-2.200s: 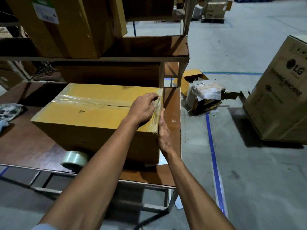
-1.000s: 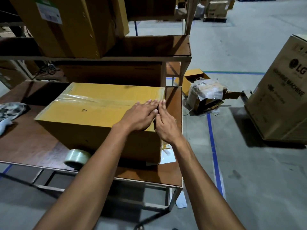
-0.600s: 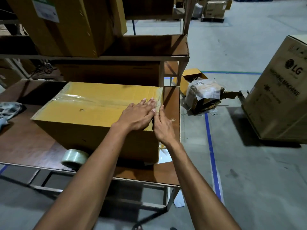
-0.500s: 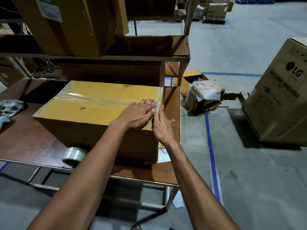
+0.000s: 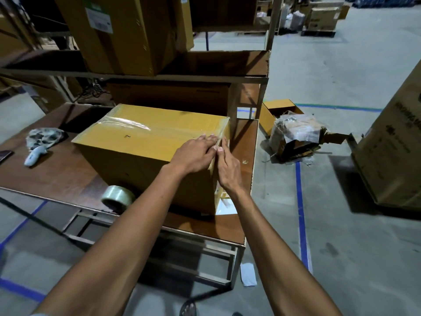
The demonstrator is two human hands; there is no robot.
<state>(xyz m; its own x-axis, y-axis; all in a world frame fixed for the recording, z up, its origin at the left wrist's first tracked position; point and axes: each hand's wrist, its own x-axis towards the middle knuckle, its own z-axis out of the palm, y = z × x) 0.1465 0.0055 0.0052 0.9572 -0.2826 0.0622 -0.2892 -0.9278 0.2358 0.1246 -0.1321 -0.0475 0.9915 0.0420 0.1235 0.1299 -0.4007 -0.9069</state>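
Observation:
A closed yellow cardboard box (image 5: 145, 142) with clear tape along its top seam sits on the brown table (image 5: 57, 179). My left hand (image 5: 196, 153) lies flat on the box top at its right end, fingers straight, pressing the tape. My right hand (image 5: 227, 167) is flat against the box's right side just below that edge, fingers pointing up and touching the left fingertips. A roll of clear tape (image 5: 117, 197) lies on the table in front of the box.
A handheld scanner (image 5: 34, 155) and a crumpled cloth (image 5: 43, 136) lie at the table's left. Shelves with large cartons (image 5: 118, 30) rise behind. On the floor to the right are a torn carton with plastic (image 5: 293, 135) and a big washing-machine box (image 5: 396, 144).
My left hand went from curled over the box's right top edge to lying flat. My right hand rose up the side until its fingertips met the left hand. The box has not moved.

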